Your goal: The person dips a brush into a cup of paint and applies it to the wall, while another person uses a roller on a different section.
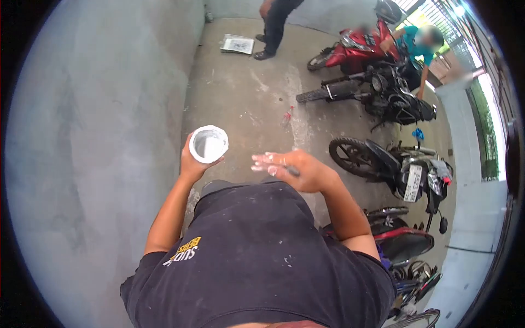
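Observation:
My left hand is wrapped around a white-rimmed tub, whose inside is coated with a white and grey paste or paint. It is held up in front of my waist, close to the left wall. To the right of it, my right hand has white smears on the fingertips. A small tool with a dark handle end pokes out from between its thumb and fingers. The rest of that tool is hidden by the hand, so its kind does not show. The two hands are apart.
A grey plastered wall runs along my left. On the concrete floor lies a paint-stained tray, beside a standing person's shoes. Several motorcycles line the right side, with another person in teal behind them.

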The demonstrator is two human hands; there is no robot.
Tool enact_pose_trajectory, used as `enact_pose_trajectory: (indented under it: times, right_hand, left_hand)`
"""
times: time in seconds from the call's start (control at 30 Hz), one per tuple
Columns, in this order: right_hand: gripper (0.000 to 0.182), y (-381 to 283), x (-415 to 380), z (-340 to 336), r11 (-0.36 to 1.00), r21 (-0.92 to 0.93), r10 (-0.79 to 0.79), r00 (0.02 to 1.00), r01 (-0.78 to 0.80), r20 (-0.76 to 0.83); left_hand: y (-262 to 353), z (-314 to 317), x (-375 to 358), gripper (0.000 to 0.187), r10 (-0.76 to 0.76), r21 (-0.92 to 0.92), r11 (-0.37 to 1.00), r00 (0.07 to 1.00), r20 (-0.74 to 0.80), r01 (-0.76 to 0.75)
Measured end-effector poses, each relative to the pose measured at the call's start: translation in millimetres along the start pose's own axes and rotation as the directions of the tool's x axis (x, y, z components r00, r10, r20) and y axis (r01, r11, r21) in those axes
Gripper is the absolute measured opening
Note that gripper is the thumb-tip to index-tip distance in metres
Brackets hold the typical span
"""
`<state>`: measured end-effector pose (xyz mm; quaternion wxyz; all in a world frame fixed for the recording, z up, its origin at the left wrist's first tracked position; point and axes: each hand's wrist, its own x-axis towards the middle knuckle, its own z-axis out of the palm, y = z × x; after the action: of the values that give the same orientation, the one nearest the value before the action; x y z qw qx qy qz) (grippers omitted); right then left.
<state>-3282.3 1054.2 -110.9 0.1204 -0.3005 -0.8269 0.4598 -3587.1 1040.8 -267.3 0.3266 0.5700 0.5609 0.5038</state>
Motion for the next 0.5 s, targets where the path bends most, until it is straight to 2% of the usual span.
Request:
enact_pose_trajectory:
  times: [0.03, 0.07, 0.1, 0.13, 0.17, 0.23, 0.27, 0.33, 0.4, 0.43, 0.47, 0.5]
  right_hand:
    - [0.031, -0.8, 4.5, -8.9, 0.972, 0.234, 0.015, 1.000, -0.012, -0.011]
    - [0.031, 7.6, 7.6, -12.4, 0.969, 0.245, 0.031, 0.999, -0.026, -0.017]
    - [0.037, 22.6, 13.2, -16.8, 0.858, 0.505, -0.060, 0.995, 0.093, -0.082]
    - [0.044, 36.0, 21.1, -25.5, 0.673, 0.705, -0.139, 0.975, 0.222, -0.174]
    - [0.044, 44.7, 28.4, -36.7, 0.681, 0.694, -0.147, 0.972, 0.235, -0.185]
    - [0.062, 62.9, 43.0, -58.0, 0.182, 0.928, -0.162, 0.941, 0.325, -0.298]
    - [0.062, 80.9, 53.4, -64.4, 0.206, 0.913, -0.159, 0.933, 0.352, -0.324]
    - [0.070, 133.5, 75.4, -77.6, -0.242, 0.838, -0.064, 0.853, 0.490, -0.517]
    - [0.068, 188.0, 90.6, -82.5, -0.297, 0.790, 0.041, 0.834, 0.536, -0.550]
    - [0.068, 208.5, 94.5, -85.3, -0.283, 0.784, 0.044, 0.824, 0.553, -0.565]
    - [0.069, 225.0, 100.4, -88.9, -0.335, 0.761, 0.088, 0.823, 0.556, -0.562]
    - [0.070, 236.3, 102.7, -90.0, -0.392, 0.735, 0.129, 0.825, 0.553, -0.551]
  left_hand:
    - [6.9, -3.0, -2.0, 0.085, 0.002, -0.022, 1.000, 0.999, 0.044, -0.001]
    - [17.7, -6.1, -6.5, 0.085, -0.007, -0.025, 1.000, 0.998, 0.061, 0.009]
    - [30.8, -9.1, -7.1, 0.086, -0.029, -0.015, 0.999, 0.998, 0.058, 0.030]
    - [40.2, -10.0, -3.2, 0.086, -0.037, -0.007, 0.999, 0.998, 0.050, 0.037]
    - [44.9, -10.7, -3.1, 0.087, -0.021, -0.012, 1.000, 0.998, 0.056, 0.021]
    - [57.4, -12.0, -2.2, 0.089, -0.068, -0.003, 0.998, 0.996, 0.052, 0.068]
    - [51.7, -11.5, -1.0, 0.089, -0.067, -0.011, 0.998, 0.997, 0.050, 0.067]
    - [61.1, -4.1, 3.7, 0.090, -0.084, 0.061, 0.995, 0.996, 0.034, 0.082]
    - [39.3, 2.5, 3.5, 0.093, -0.046, 0.029, 0.999, 0.998, -0.040, 0.047]
    - [41.8, 7.6, 4.1, 0.095, -0.046, 0.032, 0.998, 0.996, -0.076, 0.049]
    - [36.9, 12.0, 5.7, 0.097, -0.053, -0.044, 0.998, 0.993, -0.106, 0.048]
    - [35.1, 13.1, 6.5, 0.097, -0.039, -0.024, 0.999, 0.994, -0.105, 0.037]
